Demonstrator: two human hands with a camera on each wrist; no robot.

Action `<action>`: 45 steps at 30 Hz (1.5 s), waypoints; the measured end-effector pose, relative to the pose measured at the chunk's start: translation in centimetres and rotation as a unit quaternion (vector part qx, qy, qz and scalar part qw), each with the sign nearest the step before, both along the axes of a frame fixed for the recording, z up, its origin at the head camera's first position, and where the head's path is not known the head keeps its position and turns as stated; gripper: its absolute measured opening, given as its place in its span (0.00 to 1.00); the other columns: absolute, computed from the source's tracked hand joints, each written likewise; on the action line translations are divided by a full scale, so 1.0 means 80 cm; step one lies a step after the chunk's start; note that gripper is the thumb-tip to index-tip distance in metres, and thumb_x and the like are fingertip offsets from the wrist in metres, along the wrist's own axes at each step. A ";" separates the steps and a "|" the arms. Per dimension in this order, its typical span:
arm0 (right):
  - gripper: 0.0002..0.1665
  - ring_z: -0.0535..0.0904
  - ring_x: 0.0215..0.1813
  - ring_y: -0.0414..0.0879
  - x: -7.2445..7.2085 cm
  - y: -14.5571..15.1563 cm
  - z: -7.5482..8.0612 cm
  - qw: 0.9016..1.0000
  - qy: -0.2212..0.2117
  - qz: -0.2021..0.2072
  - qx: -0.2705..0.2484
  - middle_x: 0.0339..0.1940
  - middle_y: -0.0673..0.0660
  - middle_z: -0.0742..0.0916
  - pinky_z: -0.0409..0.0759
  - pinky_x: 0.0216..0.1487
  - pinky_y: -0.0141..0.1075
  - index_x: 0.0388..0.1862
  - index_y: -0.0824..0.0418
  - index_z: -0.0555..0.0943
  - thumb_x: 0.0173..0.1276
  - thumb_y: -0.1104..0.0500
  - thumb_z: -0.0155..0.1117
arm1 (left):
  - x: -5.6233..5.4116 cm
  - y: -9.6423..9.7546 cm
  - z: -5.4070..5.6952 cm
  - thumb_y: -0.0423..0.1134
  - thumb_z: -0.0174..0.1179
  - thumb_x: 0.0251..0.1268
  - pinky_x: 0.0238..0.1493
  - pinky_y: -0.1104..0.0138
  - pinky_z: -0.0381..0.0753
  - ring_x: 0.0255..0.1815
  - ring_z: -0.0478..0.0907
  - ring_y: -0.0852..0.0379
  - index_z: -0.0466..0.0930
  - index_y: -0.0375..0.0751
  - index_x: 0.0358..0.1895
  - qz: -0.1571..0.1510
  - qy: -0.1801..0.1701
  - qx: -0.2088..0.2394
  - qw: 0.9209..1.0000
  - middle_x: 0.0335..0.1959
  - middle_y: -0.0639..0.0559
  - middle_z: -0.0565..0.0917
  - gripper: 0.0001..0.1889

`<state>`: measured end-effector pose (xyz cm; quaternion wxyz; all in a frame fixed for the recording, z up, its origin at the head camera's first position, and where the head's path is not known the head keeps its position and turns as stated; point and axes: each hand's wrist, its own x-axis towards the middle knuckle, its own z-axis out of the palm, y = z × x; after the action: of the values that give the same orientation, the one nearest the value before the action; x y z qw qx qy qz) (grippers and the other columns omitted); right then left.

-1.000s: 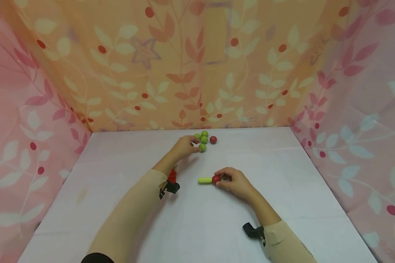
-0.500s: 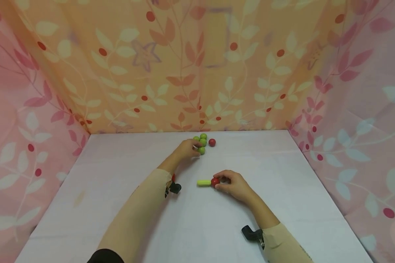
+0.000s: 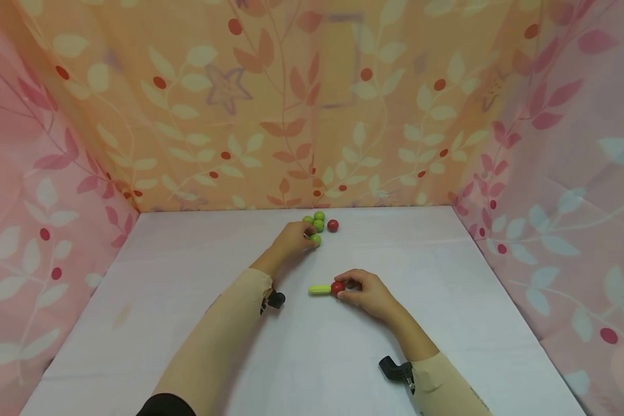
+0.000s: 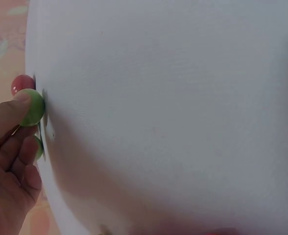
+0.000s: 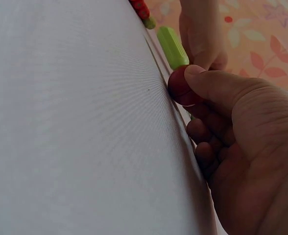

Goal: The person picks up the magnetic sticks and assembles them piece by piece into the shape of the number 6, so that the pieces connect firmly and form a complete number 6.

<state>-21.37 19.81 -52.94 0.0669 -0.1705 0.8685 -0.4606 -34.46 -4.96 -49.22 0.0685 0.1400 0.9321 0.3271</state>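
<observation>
At the far side of the table, my left hand (image 3: 294, 238) pinches a small green ball (image 3: 316, 240) between thumb and fingers. The left wrist view shows the thumb on that ball, low at the cloth. Beyond it lie several more green balls (image 3: 319, 226) and a red ball (image 3: 333, 226). Nearer the middle, my right hand (image 3: 368, 292) grips another red ball (image 3: 337, 288) with thumb and fingers. This ball sits at the end of a ribbed yellow-green stick (image 3: 319, 290), which lies sideways. Whether ball and stick are joined, I cannot tell.
A dotted red piece with a green end (image 5: 141, 9) shows at the top of the right wrist view; the left forearm hides it in the head view. White cloth covers the table (image 3: 197, 248). Patterned curtains (image 3: 286, 115) close off the back and sides.
My left fingers have closed in on the nearest green ball. The red piece beside the left forearm has slipped out of sight behind it. My right hand keeps its grip.
</observation>
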 end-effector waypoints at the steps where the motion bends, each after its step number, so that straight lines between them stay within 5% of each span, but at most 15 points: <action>1: 0.18 0.80 0.50 0.44 0.000 0.000 0.000 1.000 0.000 -0.001 -0.001 0.46 0.42 0.86 0.78 0.53 0.40 0.51 0.39 0.86 0.62 0.50 0.79 | 0.001 -0.001 0.001 0.40 0.72 0.64 0.56 0.59 0.80 0.50 0.80 0.54 0.83 0.44 0.50 0.002 -0.001 0.000 1.000 0.45 0.52 0.85 0.14; 14: 0.18 0.80 0.51 0.43 0.002 -0.002 0.003 1.000 -0.010 -0.005 -0.003 0.47 0.42 0.87 0.78 0.55 0.42 0.51 0.40 0.86 0.62 0.50 0.79 | 0.038 -0.025 0.022 0.42 0.74 0.61 0.51 0.59 0.80 0.46 0.79 0.54 0.84 0.44 0.50 -0.022 0.001 0.025 0.999 0.45 0.53 0.86 0.16; 23: 0.19 0.79 0.48 0.46 0.003 -0.004 0.003 1.000 -0.009 -0.007 0.001 0.45 0.44 0.86 0.78 0.50 0.39 0.53 0.41 0.86 0.63 0.49 0.78 | 0.094 -0.051 0.038 0.45 0.73 0.62 0.51 0.59 0.78 0.48 0.77 0.52 0.84 0.44 0.60 -0.003 -0.009 0.023 1.000 0.48 0.53 0.86 0.23; 30: 0.18 0.78 0.46 0.47 0.001 -0.001 0.006 1.000 -0.006 -0.030 0.000 0.44 0.46 0.86 0.78 0.47 0.40 0.52 0.40 0.86 0.63 0.50 0.78 | 0.134 -0.059 0.042 0.44 0.73 0.61 0.48 0.60 0.77 0.46 0.77 0.54 0.87 0.50 0.52 0.010 -0.010 0.038 0.999 0.44 0.58 0.85 0.16; 37: 0.18 0.77 0.44 0.47 -0.002 0.003 0.006 0.999 0.007 -0.039 0.001 0.43 0.47 0.85 0.77 0.45 0.39 0.53 0.41 0.86 0.64 0.50 0.78 | 0.151 -0.052 0.033 0.43 0.75 0.58 0.40 0.64 0.79 0.41 0.78 0.57 0.87 0.48 0.48 0.012 -0.027 0.031 0.999 0.40 0.57 0.86 0.15; 45: 0.18 0.77 0.43 0.47 -0.003 0.002 0.003 0.999 0.017 -0.038 -0.002 0.41 0.47 0.85 0.77 0.44 0.38 0.52 0.42 0.86 0.63 0.50 0.78 | 0.157 -0.045 0.023 0.42 0.76 0.58 0.43 0.64 0.82 0.41 0.80 0.58 0.86 0.46 0.46 0.017 -0.048 0.034 0.998 0.40 0.56 0.86 0.14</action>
<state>-21.60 19.98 -52.71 0.0338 -0.1452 0.8743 -0.4619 -21.91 -8.60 -47.39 0.1033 0.1108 0.9183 0.3658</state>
